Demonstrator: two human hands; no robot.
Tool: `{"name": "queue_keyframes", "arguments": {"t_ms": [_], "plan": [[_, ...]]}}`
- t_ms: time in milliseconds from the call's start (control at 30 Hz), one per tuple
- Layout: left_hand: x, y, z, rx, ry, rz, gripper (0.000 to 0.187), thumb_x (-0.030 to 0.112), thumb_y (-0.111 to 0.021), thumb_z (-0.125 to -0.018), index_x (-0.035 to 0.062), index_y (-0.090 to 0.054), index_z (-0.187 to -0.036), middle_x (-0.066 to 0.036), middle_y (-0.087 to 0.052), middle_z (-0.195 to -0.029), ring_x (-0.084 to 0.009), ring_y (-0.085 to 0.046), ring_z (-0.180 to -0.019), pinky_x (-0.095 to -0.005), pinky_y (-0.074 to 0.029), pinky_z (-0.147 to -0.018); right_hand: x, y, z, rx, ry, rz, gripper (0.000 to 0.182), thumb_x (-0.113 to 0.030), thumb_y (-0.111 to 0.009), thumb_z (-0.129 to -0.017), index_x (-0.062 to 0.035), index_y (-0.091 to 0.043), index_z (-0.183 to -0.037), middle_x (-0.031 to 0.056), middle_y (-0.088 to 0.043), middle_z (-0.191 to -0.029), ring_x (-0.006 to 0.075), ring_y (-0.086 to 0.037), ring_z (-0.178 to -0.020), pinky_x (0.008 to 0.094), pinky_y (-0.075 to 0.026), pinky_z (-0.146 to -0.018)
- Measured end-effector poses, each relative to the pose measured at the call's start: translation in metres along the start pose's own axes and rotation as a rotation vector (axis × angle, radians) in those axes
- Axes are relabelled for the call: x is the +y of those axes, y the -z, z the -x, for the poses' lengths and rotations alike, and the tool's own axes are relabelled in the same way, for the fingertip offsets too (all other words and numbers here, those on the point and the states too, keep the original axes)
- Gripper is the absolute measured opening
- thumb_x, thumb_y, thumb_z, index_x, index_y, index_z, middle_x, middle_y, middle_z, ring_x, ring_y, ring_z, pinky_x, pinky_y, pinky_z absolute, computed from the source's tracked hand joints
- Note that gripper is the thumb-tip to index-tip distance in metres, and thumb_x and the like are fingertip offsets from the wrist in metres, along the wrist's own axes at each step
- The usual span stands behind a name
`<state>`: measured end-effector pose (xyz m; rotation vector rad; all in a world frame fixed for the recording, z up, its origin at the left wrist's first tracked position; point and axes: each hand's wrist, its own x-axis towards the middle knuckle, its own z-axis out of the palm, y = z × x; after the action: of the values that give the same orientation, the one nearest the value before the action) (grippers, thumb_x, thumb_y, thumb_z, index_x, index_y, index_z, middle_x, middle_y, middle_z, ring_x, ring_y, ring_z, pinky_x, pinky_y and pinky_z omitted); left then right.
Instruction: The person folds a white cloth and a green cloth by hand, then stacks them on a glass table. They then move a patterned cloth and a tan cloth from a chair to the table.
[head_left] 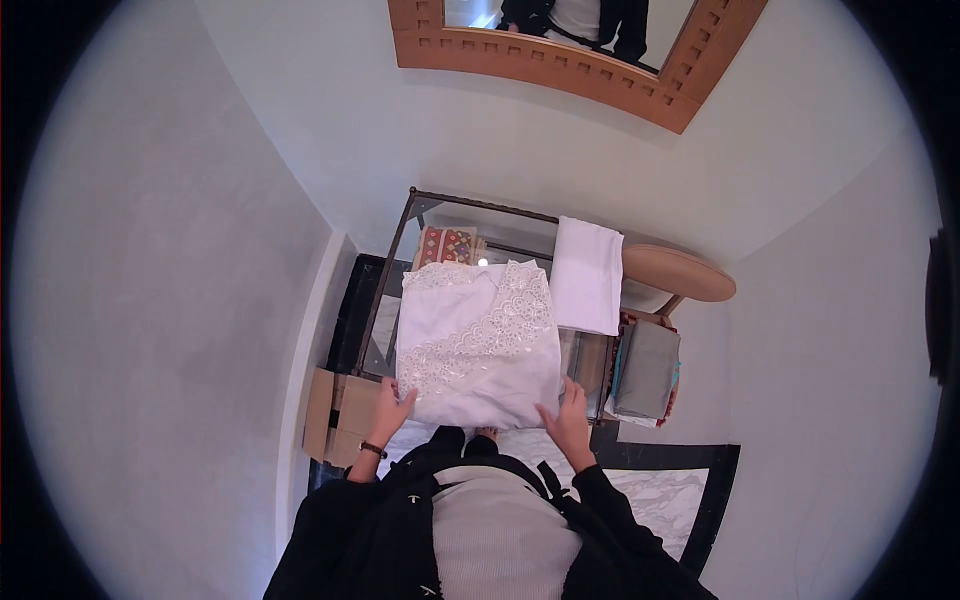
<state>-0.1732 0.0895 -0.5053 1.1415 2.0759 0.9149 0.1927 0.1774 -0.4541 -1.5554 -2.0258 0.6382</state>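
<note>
1. Ribbed pale top (505, 530) and open black jacket (350, 525) fill my near view; small pale T-shaped details on the jacket are too small to identify.
2. My left hand (390, 408), with a dark bracelet (373, 450) at the wrist, is at the near left corner of a folded white cloth with cream floral lace (480, 345). My right hand (568, 415) is at its near right corner. Both thumbs are spread from the fingers; whether I grip it, I cannot tell.
3. That cloth lies on a dark metal-framed glass table (520, 245), hiding much of the top. Below its near edge, my toes (488, 433) barely show.
4. Left of the table is a brown cardboard box (350, 415), partly cut off by my arm.
5. To the right, a folded grey cloth (646, 370) tops a stack, its lower layers mostly covered.
6. Farther back are a plain white folded cloth (588, 275), a partly covered red patterned textile (446, 245) and a tan rounded seat (680, 272).
7. A wood-framed mirror (540, 60) is cropped above.
</note>
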Motion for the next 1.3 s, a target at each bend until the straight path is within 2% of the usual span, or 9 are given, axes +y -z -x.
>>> {"name": "queue_keyframes", "arguments": {"t_ms": [100, 267, 367, 667, 767, 967, 1133, 1200, 1300], "plan": [[-0.019, 0.004, 0.017, -0.044, 0.015, -0.039, 0.045, 0.038, -0.073, -0.082, -0.0018, -0.052, -0.083, -0.010, -0.051, -0.063, -0.0231, -0.051, -0.058, -0.0365, -0.044, -0.056, -0.007, 0.007, 0.013, -0.187, 0.322, 0.207, 0.076, -0.037, -0.074, -0.079, -0.0179, -0.037, -0.143, 0.0177, -0.028, -0.151, 0.0383, -0.027, -0.139, 0.0543, -0.024, -0.110], [-0.032, 0.009, 0.026, -0.270, 0.341, 0.226, 0.048, 0.049, -0.069, -0.085, 0.0051, -0.054, -0.071, -0.001, -0.051, -0.063, -0.0116, -0.053, -0.062, -0.0308, -0.043, -0.052, -0.019, 0.001, 0.019, -0.367, 0.494, 0.455, 0.079, -0.032, -0.070, -0.079, -0.0284, -0.031, -0.149, 0.0057, -0.031, -0.153, 0.0310, -0.029, -0.140, 0.0614, -0.020, -0.110], [-0.034, 0.018, 0.030, -0.304, 0.403, 0.256, 0.043, 0.049, -0.069, -0.085, 0.0073, -0.062, -0.081, 0.002, -0.055, -0.072, -0.0068, -0.049, -0.064, -0.0234, -0.042, -0.055, -0.011, -0.011, 0.019, -0.327, 0.473, 0.434, 0.077, -0.024, -0.068, -0.080, -0.0296, -0.033, -0.148, 0.0018, -0.033, -0.153, 0.0269, -0.031, -0.140, 0.0608, -0.021, -0.110], [-0.008, 0.027, 0.038, -0.374, 0.549, 0.995, 0.028, 0.026, -0.063, -0.092, 0.0002, -0.051, -0.095, -0.011, -0.061, -0.084, -0.0294, -0.069, -0.090, -0.0385, -0.060, -0.072, -0.004, -0.004, 0.003, -0.217, 0.547, 0.363, 0.069, -0.001, -0.062, -0.072, -0.0232, -0.050, -0.137, 0.0001, -0.052, -0.138, 0.0217, -0.046, -0.130, 0.0598, -0.021, -0.112], [-0.003, 0.038, 0.037, -0.357, 0.534, 0.692, 0.028, 0.022, -0.061, -0.093, -0.0031, -0.051, -0.100, -0.015, -0.062, -0.085, -0.0291, -0.069, -0.090, -0.0367, -0.060, -0.067, -0.013, 0.017, -0.012, -0.304, 0.602, 0.294, 0.070, 0.001, -0.062, -0.070, -0.0211, -0.051, -0.135, 0.0017, -0.053, -0.137, 0.0215, -0.047, -0.130, 0.0586, -0.021, -0.113], [0.038, 0.035, 0.028, -0.213, 0.070, -0.553, 0.032, 0.009, -0.061, -0.087, -0.0041, -0.046, -0.112, -0.025, -0.063, -0.093, -0.0366, -0.066, -0.093, -0.0430, -0.053, -0.074, -0.009, 0.020, -0.025, -0.439, 0.664, 0.267, 0.071, 0.001, -0.062, -0.070, -0.0200, -0.049, -0.137, 0.0037, -0.052, -0.138, 0.0222, -0.046, -0.131, 0.0529, -0.023, -0.114], [0.113, 0.002, -0.011, -0.145, -0.668, -0.210, 0.037, 0.008, -0.055, -0.088, -0.0033, -0.053, -0.123, -0.021, -0.062, -0.115, -0.0359, -0.056, -0.111, -0.0414, -0.044, -0.096, -0.007, 0.016, -0.023, -0.467, 0.651, 0.254, 0.072, 0.001, -0.062, -0.070, -0.0209, -0.048, -0.137, 0.0032, -0.053, -0.138, 0.0215, -0.047, -0.131, 0.0515, -0.024, -0.115], [0.144, -0.021, -0.033, -0.522, -0.555, 0.204, 0.031, 0.011, -0.056, -0.089, -0.0004, -0.059, -0.118, -0.017, -0.063, -0.116, -0.0320, -0.059, -0.109, -0.0384, -0.045, -0.095, -0.007, 0.017, -0.025, -0.472, 0.646, 0.255, 0.073, 0.003, -0.062, -0.069, -0.0211, -0.048, -0.137, 0.0018, -0.052, -0.139, 0.0205, -0.047, -0.131, 0.0506, -0.026, -0.114], [0.138, -0.066, -0.063, -0.668, -0.511, 0.211, 0.028, 0.017, -0.057, -0.094, 0.0031, -0.062, -0.117, -0.014, -0.063, -0.119, -0.0251, -0.059, -0.111, -0.0340, -0.043, -0.096, -0.007, 0.020, -0.029, -0.466, 0.682, 0.257, 0.068, 0.000, -0.062, -0.073, -0.0208, -0.048, -0.137, 0.0035, -0.057, -0.133, 0.0208, -0.053, -0.125, 0.0513, -0.029, -0.112]]}}
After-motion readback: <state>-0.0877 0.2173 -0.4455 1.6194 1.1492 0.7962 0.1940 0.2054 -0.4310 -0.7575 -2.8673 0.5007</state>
